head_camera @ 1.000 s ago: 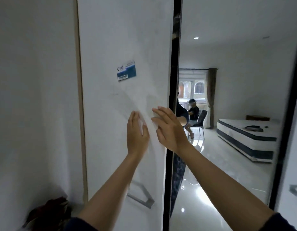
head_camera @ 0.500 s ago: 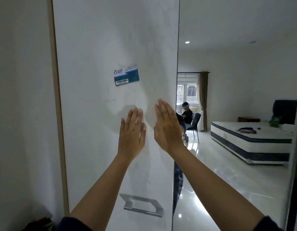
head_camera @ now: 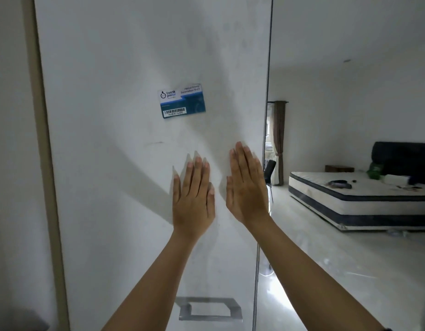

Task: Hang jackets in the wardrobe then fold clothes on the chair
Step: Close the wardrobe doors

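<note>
There's the bed (head_camera: 350, 206), a white mattress banded in dark blue, low on a glossy pale floor (head_camera: 350, 271). Behind it stands a dark headboard (head_camera: 402, 158), with a green bag (head_camera: 375, 169) at the head end and a white bundle (head_camera: 396, 179) just beside. 1 dark item (head_camera: 340, 183) lies on the bed. Past its far corner is a small wooden cabinet (head_camera: 339, 168). Left of the bed hangs a brown curtain (head_camera: 278, 139). Far left and higher is a blue-and-white barcode card (head_camera: 181, 100).

A home bedroom: white wardrobe door (head_camera: 135, 163), mattress bed (head_camera: 364, 199), curtain (head_camera: 279, 139) beyond
</note>
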Tool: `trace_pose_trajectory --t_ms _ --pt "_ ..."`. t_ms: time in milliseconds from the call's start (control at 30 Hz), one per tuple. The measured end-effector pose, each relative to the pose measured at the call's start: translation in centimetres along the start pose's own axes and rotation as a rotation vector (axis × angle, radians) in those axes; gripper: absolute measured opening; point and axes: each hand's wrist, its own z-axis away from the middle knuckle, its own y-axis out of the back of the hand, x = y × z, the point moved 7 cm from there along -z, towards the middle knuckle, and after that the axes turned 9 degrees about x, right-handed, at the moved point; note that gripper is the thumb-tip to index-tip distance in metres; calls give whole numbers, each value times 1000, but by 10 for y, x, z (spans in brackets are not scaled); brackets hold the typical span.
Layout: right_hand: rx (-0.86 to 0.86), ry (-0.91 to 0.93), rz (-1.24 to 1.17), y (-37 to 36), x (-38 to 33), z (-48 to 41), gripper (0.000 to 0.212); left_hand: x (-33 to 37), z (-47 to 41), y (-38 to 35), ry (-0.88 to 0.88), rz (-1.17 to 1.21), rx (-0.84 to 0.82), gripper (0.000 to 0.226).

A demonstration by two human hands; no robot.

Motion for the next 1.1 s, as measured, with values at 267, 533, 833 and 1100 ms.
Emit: trace_pose_trajectory --t_ms 267,533,833,1100 --pt "4 23 48 -7 0 0 57 -3 0 -7 -15 -29 18 52" --pt "-83 19 13 -3 1 2 57 -2 -1 2 -10 -11 -59 51" --pt "-133 -66 -28 -2 -4 3 56 -5 -2 12 -40 -26 -259 55" --pt "-209 2 -52 14 -1 14 61 2 -2 22 31 24 -409 63"
